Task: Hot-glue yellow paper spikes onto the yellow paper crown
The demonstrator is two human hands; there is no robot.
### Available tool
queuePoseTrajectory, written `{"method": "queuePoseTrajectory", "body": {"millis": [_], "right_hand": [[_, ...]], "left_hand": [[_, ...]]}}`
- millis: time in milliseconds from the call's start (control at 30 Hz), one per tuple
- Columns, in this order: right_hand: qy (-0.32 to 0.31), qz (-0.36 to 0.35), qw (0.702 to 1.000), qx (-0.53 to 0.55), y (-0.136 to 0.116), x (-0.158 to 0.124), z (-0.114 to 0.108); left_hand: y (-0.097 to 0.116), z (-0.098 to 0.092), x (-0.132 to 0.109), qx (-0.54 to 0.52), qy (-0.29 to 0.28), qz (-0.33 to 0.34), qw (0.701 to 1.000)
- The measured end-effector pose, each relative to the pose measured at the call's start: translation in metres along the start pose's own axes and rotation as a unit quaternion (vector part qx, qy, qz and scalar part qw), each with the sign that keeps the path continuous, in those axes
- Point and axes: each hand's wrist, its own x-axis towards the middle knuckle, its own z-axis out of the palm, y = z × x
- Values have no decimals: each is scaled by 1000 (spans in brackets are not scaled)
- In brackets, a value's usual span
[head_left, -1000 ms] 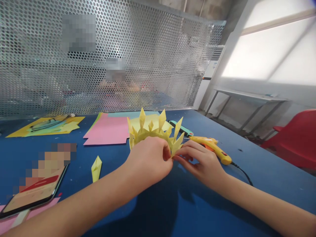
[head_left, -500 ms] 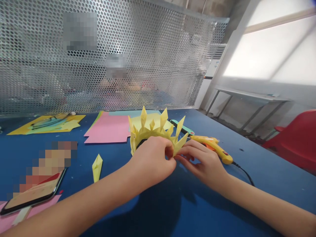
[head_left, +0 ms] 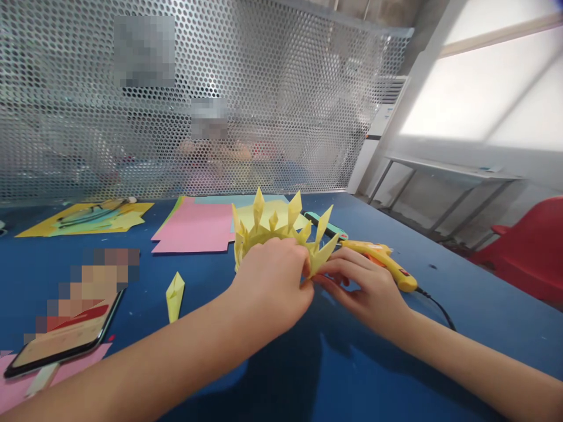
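A yellow paper crown (head_left: 259, 230) with folded pointed spikes stands on the blue table in front of me. My left hand (head_left: 275, 281) is closed on the crown's near right rim, fingers curled over the band. At the same edge, my right hand (head_left: 363, 281) pinches the base of an outward-leaning spike. The two hands' fingertips nearly meet there. My left hand hides much of the crown's near side. A loose folded yellow paper spike (head_left: 176, 296) lies on the table to the left, partly behind my left forearm.
A yellow glue gun (head_left: 387, 264) with a black cord lies just right of my right hand, near a green cutter (head_left: 328, 225). Pink paper sheets (head_left: 197, 225) lie behind the crown. On the left rests a phone (head_left: 65, 343). A perforated metal screen (head_left: 272, 105) borders the table's far side.
Both hands keep their grip at the same place on the crown. The whole view has shifted very slightly; nothing was let go or taken up.
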Motion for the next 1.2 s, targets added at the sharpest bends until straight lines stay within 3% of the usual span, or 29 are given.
{"method": "queuePoseTrajectory", "body": {"millis": [367,633,967,1200], "right_hand": [[2,-11,1000,4,2,0,1],[8,-14,1000,1,0,0,1],[9,18,1000,-15,1,-2,2],[15,1,1000,-5,2,-3,3]], "left_hand": [[-2,8,2,-1,33,-2,999],[-6,12,3,-32,19,3,999],[-11,11,6,-103,12,-42,994],[-11,12,7,-107,10,-58,993]]}}
